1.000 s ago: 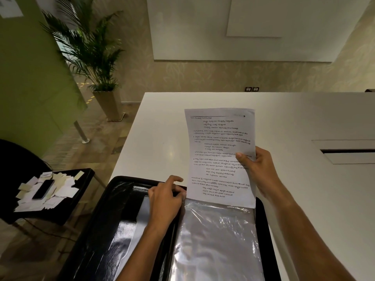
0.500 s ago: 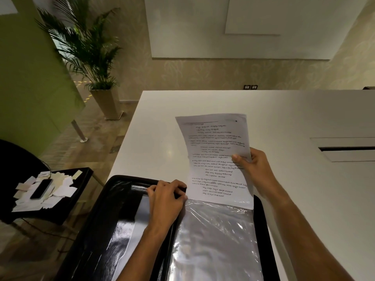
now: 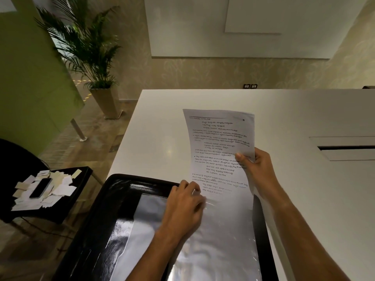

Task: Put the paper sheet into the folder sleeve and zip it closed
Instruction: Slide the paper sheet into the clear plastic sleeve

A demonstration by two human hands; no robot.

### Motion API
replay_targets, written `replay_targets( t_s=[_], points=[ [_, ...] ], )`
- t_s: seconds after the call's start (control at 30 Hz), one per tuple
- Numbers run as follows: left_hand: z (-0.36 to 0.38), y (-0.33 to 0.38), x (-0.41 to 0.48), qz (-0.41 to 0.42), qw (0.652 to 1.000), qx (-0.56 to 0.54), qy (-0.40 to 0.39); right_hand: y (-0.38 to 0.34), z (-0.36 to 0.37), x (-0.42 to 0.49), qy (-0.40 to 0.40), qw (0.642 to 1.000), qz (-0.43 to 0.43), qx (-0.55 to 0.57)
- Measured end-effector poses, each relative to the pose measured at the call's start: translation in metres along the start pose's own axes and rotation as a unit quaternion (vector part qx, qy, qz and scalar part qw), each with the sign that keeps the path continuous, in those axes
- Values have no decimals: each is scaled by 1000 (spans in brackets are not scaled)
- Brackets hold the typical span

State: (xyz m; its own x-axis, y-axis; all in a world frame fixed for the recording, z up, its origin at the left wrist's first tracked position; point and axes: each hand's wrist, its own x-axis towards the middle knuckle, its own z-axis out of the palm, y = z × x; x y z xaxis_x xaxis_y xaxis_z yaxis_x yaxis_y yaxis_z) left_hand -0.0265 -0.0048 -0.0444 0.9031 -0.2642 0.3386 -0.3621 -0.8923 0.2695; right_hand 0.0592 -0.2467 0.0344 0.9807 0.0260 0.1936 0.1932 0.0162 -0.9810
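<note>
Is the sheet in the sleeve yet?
Partly in: the sheet's bottom lines show through the sleeve; most sticks out, held by the right hand.

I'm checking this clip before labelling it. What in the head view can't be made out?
- Sleeve mouth: hidden under the left hand and the paper sheet.
- Zipper: none can be told along the folder rim, which is dark and glossy.
- Near end of the plastic sleeve: cut off by the bottom edge.
- Printed text: too small to read.
- Right hand fingers: behind the sheet.
</note>
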Motion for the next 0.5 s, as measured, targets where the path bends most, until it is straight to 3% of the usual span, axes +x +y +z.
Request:
replay_targets(
  t_s=[0.5],
  points=[
    [-16, -18, 22, 26, 993, -110, -44, -14, -1, -1, -2, 1000, 17, 12]
  ],
)
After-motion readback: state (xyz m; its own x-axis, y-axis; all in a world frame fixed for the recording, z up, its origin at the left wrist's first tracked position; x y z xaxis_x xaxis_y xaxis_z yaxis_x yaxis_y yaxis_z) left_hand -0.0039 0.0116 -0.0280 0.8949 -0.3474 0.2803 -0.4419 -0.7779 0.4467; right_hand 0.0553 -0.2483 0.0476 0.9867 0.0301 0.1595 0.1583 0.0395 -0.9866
